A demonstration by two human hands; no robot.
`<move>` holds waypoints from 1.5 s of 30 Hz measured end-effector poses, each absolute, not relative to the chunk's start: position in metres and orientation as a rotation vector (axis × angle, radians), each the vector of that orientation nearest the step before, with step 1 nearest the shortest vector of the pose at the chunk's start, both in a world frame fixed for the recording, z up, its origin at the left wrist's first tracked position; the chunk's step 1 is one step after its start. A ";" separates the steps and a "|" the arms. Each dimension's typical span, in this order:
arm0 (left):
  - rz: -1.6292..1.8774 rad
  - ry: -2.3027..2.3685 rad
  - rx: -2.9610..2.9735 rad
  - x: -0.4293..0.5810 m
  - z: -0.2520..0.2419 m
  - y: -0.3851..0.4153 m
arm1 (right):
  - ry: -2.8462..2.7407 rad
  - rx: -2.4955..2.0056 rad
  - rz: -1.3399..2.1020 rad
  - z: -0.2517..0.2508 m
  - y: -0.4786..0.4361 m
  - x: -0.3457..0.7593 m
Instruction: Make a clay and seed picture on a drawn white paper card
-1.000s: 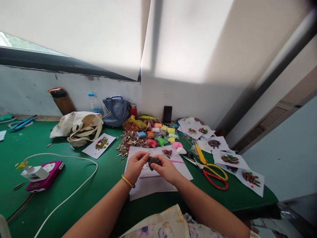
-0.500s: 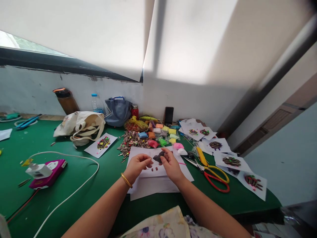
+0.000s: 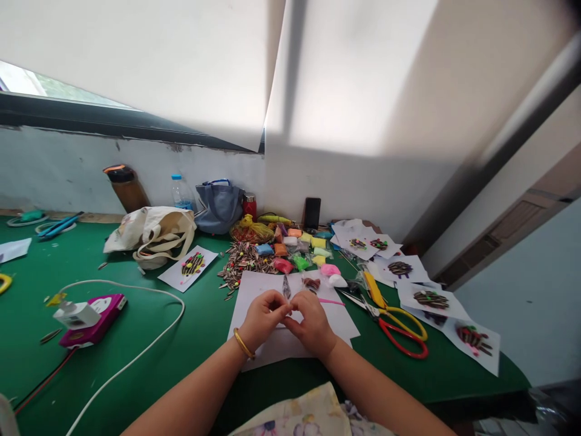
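My left hand, with a gold bangle at the wrist, is closed in a pinch over the white paper. Close against it, my right hand is also pinched, the fingertips of both meeting near the middle. Whatever lies between the fingertips is too small to make out. Just beyond the hands are a dark pointed piece and a brown lump in clear wrapping. A thin pink stick lies on the sheet to the right of my right hand.
Striped seeds and colored clay packets lie behind the paper. Scissors and a yellow cutter are at the right, beside seed pictures. At the left are a picture card, cloth bag and purple power strip.
Both hands have come together, lower on the paper. The dark lump that was at my right fingers is no longer seen there; a brown wrapped lump and dark pointed piece show beyond the hands.
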State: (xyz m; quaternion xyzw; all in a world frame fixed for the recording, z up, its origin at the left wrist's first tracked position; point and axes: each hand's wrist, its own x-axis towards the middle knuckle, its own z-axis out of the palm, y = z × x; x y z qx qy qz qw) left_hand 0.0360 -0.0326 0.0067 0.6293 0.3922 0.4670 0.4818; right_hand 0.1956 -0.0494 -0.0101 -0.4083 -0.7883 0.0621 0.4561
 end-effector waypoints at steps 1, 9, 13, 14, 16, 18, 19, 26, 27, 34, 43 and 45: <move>1.120 0.942 1.564 0.036 0.007 -0.034 | -1.950 -1.007 0.157 -0.011 -0.050 0.195; 1.153 1.008 2.077 0.030 0.007 -0.039 | -2.030 -0.942 0.265 -0.006 -0.057 0.198; 1.166 1.003 2.310 0.028 0.007 -0.041 | -2.045 -0.953 0.220 -0.007 -0.056 0.199; 1.171 1.012 2.346 0.028 0.007 -0.041 | -2.052 -0.958 0.196 -0.008 -0.056 0.199; 1.192 1.056 2.402 0.029 0.006 -0.041 | -2.065 -0.973 0.142 -0.009 -0.055 0.199; 1.216 1.105 2.446 0.029 0.004 -0.041 | -2.070 -0.987 0.079 -0.010 -0.054 0.199; 1.224 1.125 2.463 0.030 0.004 -0.041 | -2.071 -0.991 0.048 -0.010 -0.054 0.199; 1.156 1.162 2.534 0.035 0.006 -0.044 | -2.020 -1.031 -0.018 -0.011 -0.054 0.198; 1.131 1.171 2.545 0.036 0.006 -0.045 | -2.008 -1.042 -0.009 -0.011 -0.054 0.198; 1.060 1.229 2.624 0.041 0.008 -0.045 | -1.899 -1.111 0.034 -0.010 -0.053 0.194; 1.057 1.207 2.593 0.038 0.006 -0.044 | -2.002 -0.999 0.022 -0.007 -0.052 0.202; 1.058 1.180 2.608 0.037 0.007 -0.044 | -2.031 -0.976 0.007 -0.007 -0.053 0.202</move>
